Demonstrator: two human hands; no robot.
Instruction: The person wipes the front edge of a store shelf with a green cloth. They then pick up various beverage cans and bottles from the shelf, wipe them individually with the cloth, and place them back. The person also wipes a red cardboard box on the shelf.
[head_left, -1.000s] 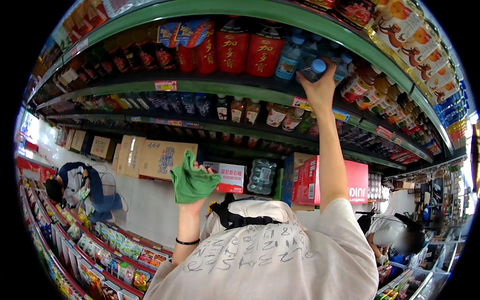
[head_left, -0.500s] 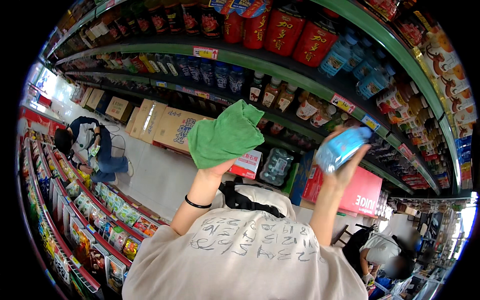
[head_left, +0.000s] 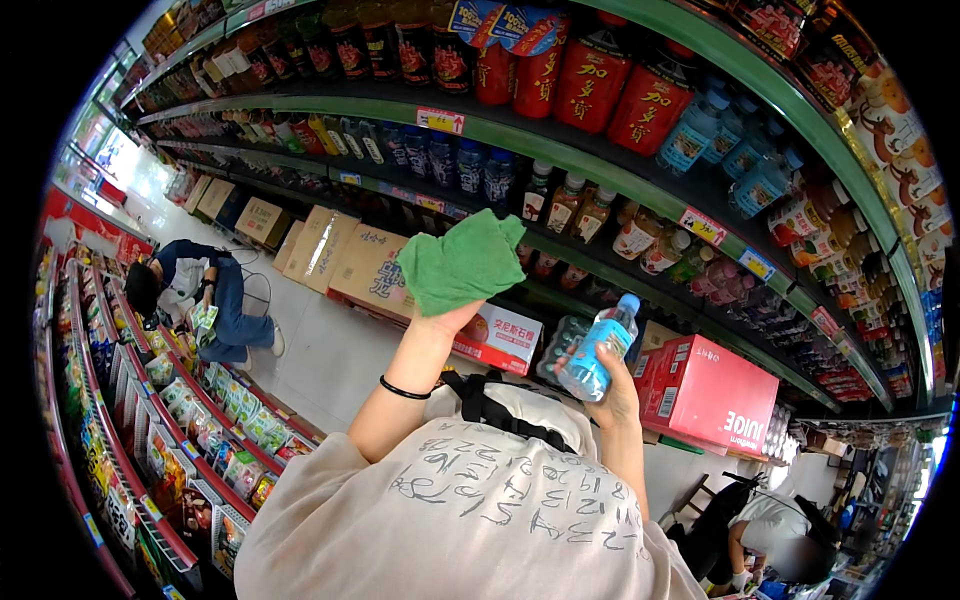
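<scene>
A folded green cloth (head_left: 465, 262) drapes over my left hand (head_left: 447, 318), hiding most of the fingers; the hand holds it up in front of the shelves. My right hand (head_left: 613, 392) is wrapped around a clear plastic bottle (head_left: 600, 350) with a blue label and blue cap. The bottle is tilted, its cap pointing up and to the right. Similar blue-labelled bottles (head_left: 686, 140) stand on the shelf above, to the right of large red containers (head_left: 590, 82).
Green-edged shelves (head_left: 560, 140) of drinks curve across the top and right. Below them sit cardboard cartons (head_left: 365, 262) and a red carton (head_left: 715, 392). At left, a person (head_left: 215, 300) crouches by snack racks (head_left: 185, 410); another person (head_left: 770, 535) bends at lower right.
My right hand has brought the bottle down and left, closer to my body. The cloth in my left hand has shifted slightly right. The shelves sit a little lower and farther right in view.
</scene>
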